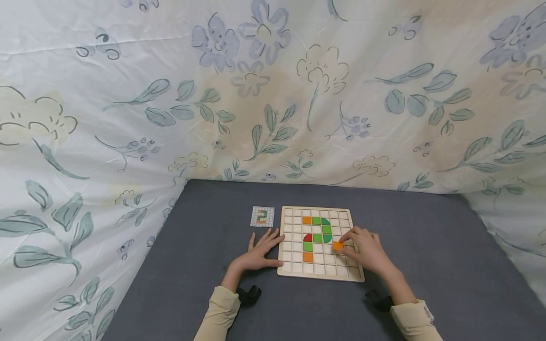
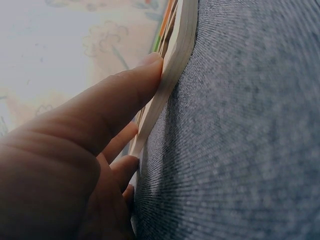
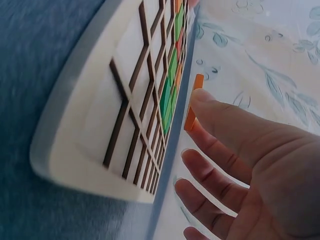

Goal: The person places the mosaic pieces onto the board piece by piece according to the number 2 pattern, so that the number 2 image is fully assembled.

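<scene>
A wooden grid board [image 1: 294, 271] lies on the dark cloth with orange, green and red tiles set in some of its squares. Above the right part of the board, my right hand [image 1: 368, 249] pinches an orange square tile [image 1: 337, 246] between thumb and fingers. In the right wrist view that orange tile [image 3: 194, 102] appears edge-on, apart from the board [image 3: 75, 145]. My left hand [image 1: 256, 253] rests at the board's left edge with fingers spread. Its thumb [image 2: 115, 100] touches the board's side [image 2: 175, 65] in the left wrist view.
A small pattern card [image 1: 262, 217] with a coloured grid figure lies left of the board's top corner. Dark grey cloth [image 1: 213, 213] covers the table. A flowered curtain [image 1: 273, 118] hangs behind and at both sides. Black straps [image 1: 249, 296] are on both wrists.
</scene>
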`<state>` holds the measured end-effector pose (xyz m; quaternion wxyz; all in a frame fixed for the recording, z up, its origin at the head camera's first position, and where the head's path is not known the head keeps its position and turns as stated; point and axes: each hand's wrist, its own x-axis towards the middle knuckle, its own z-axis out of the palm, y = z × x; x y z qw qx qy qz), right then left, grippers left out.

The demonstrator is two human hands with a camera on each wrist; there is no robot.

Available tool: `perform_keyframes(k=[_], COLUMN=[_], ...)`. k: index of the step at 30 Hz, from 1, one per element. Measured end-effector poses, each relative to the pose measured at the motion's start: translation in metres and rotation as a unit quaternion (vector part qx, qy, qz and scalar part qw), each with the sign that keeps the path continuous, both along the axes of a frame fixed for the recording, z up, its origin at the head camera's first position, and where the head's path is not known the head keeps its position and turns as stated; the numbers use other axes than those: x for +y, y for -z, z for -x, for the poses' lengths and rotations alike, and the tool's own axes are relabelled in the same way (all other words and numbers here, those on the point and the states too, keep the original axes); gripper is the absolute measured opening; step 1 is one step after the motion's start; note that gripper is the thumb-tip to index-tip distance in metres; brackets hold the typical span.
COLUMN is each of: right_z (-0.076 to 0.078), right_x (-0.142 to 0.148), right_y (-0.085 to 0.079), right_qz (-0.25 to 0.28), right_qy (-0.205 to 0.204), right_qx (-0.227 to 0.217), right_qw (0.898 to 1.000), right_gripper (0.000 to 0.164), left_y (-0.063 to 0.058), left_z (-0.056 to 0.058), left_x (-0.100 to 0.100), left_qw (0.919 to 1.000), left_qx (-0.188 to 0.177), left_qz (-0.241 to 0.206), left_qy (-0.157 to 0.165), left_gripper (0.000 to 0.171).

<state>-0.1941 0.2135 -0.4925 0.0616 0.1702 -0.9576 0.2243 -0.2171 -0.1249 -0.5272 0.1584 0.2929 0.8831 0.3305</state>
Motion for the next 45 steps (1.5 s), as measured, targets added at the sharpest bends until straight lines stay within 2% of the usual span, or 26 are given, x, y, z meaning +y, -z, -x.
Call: perform_keyframes(k=[11, 17, 22, 28, 45], right_z=[-0.001, -0.003, -0.002, -0.003, -0.006], right_x=[-0.017, -0.025, -0.030, -0.036, -0.042], right_y=[0.003, 0.008, 0.013, 0.012, 0.013], right_qz=[0.010, -0.009, -0.029, -0.023, -0.036], right_qy=[-0.033, -0.050, -0.055, -0.063, -0.067], right_qx=[0.004, 0.012, -0.001, -0.012, 0.001], right_qw=[0.999, 0.999, 0.998, 0.998, 0.997], right_gripper=[0.017, 0.018, 0.017, 0.018, 0.023], left_y=[0.000, 0.000, 0.000, 0.002, 0.002], left_z=[0.001, 0.001, 0.001, 0.001, 0.002], left_x=[0.000, 0.000, 0.000, 0.000, -0.001], left_qw=[1.0000, 1.0000, 1.0000, 1.0000, 0.9999], left_qx=[-0.003, -0.003, -0.003, -0.003, -0.006], left_qz=[-0.003, -0.003, -0.002, -0.002, 0.004], left_qy=[0.003, 0.004, 0.001, -0.002, -0.008], left_gripper=[0.076, 0.076, 0.076, 0.076, 0.077])
